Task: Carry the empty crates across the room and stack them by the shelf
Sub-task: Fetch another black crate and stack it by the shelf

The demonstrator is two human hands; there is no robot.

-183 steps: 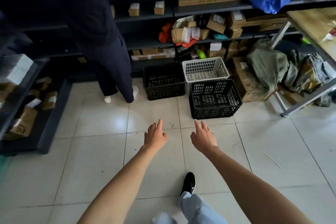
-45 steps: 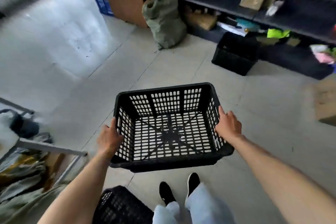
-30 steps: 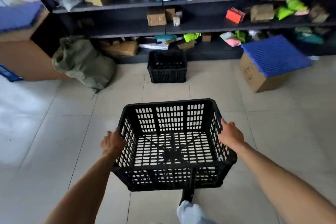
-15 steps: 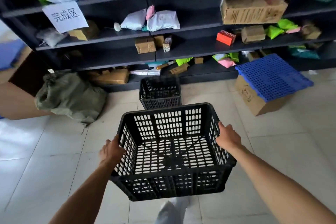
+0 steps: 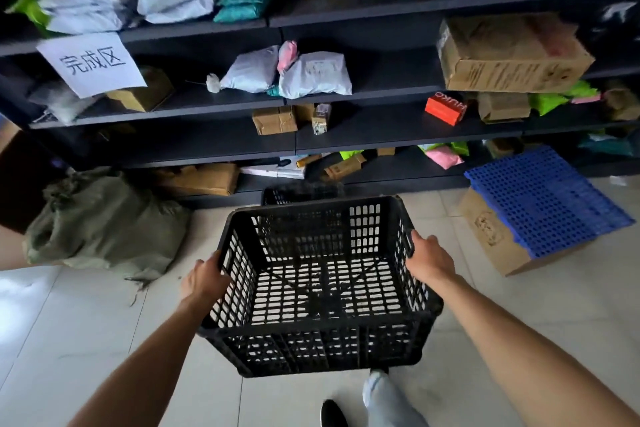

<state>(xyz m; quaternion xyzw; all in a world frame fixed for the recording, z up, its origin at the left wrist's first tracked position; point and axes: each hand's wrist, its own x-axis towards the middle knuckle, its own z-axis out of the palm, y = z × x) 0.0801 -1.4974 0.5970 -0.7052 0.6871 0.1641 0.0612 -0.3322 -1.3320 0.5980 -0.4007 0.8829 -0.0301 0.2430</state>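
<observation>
Crate point(image 5: 320, 288) in hand, black and empty, is held level above the tiled floor, the left hand point(image 5: 204, 279) and right hand point(image 5: 429, 258) each closed over a side rim. Just beyond it a second black crate point(image 5: 298, 192) sits on the floor against the shelf point(image 5: 381, 139), largely hidden. Judging from this, the carry is nearly over; setting this crate onto that one remains.

Black lattice crate point(image 5: 318, 288), dark shelf point(image 5: 346, 10), blue perforated panel point(image 5: 547, 198), olive-green sack point(image 5: 104, 222).
</observation>
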